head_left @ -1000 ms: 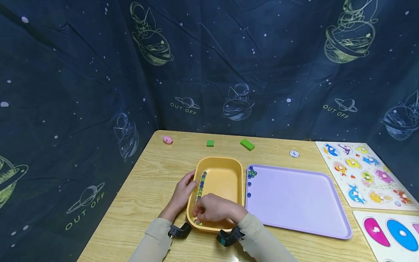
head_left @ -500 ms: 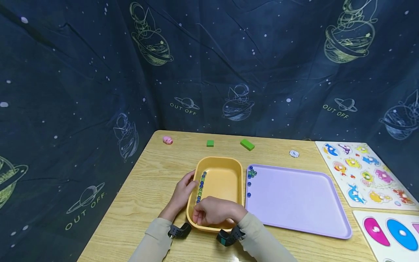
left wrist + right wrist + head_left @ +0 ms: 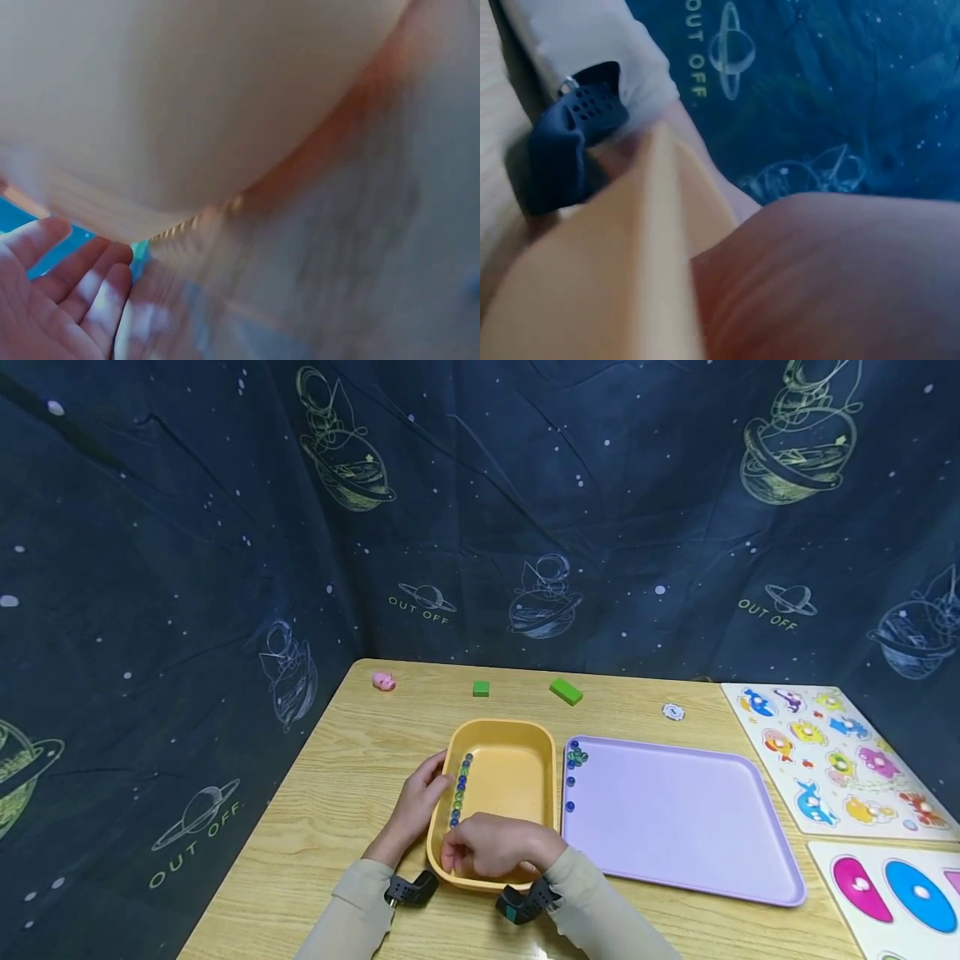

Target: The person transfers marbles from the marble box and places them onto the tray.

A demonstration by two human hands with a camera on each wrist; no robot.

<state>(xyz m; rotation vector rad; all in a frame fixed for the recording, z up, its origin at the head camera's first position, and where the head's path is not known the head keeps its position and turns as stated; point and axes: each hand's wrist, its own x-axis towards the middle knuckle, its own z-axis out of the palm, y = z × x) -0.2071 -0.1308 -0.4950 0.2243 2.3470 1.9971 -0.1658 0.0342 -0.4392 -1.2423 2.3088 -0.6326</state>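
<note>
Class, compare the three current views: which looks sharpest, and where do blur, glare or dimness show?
Head view: sharpest, crisp edges on the orange bin and purple tray, a small glint on the table; left wrist view: smeared, the pale surface out of focus, the left hand clearer; right wrist view: dim, the near bin rim blurred, the backdrop lettering legible.

Inside the yellow tray point(image 3: 517, 768), a hand could pass at the far right; the right hand point(image 3: 491, 845) blocks the near left, beads point(image 3: 459, 789) line the left wall, and the left hand point(image 3: 415, 806) bars the way outside it.
</note>
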